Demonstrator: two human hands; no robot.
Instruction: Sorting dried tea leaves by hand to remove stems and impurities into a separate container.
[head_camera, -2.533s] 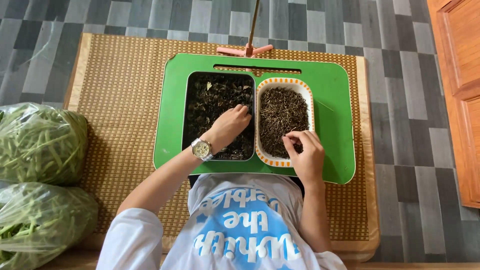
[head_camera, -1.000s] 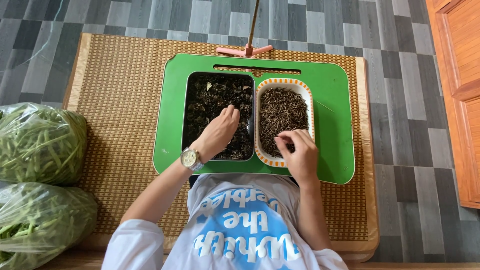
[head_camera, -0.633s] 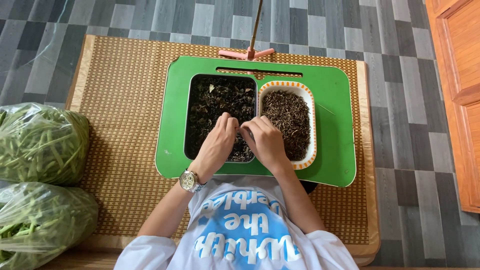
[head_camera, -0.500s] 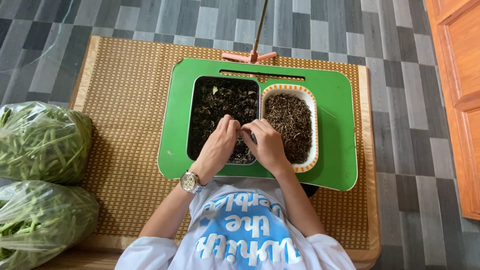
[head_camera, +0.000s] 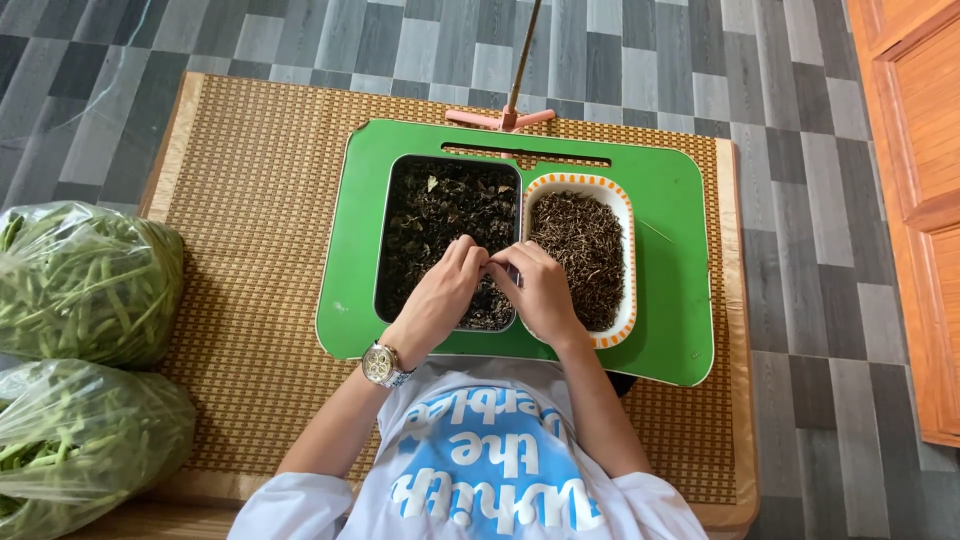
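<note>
**Green tray, two hands meeting over dark dried leaves**

Green plastic is forming the tabletop (head_camera: 680, 330), a small lap tray sitting on a woven straw mat (head_camera: 260, 220) that is lying on a grey tiled floor (head_camera: 300, 40). On the tray, a black rectangular container (head_camera: 395, 230) is holding dark, crumpled dried leaves (head_camera: 440, 205); touching it at 3 o'clock, a white container with an orange-patterned rim (head_camera: 628, 260) is holding finer brown bits (head_camera: 585, 240).

The left hand (head_camera: 440, 295), with a wristwatch (head_camera: 383, 365) on its wrist, and the right hand (head_camera: 540, 290) are meeting over the lower right part of the black container. The fingers (head_camera: 470, 255) of both hands are bunching together tip to tip, seemingly pinching a small piece of the dark material between them, though what exactly they are gripping is too small to tell.

At 9 o'clock from the tray, two clear bags of green beans (head_camera: 85, 285) are lying at the mat's edge. At 12 o'clock, a thin pole on a pink stand (head_camera: 505, 115) is rising. At 3 o'clock, well apart, orange wooden panelling (head_camera: 920, 180) is showing.
</note>
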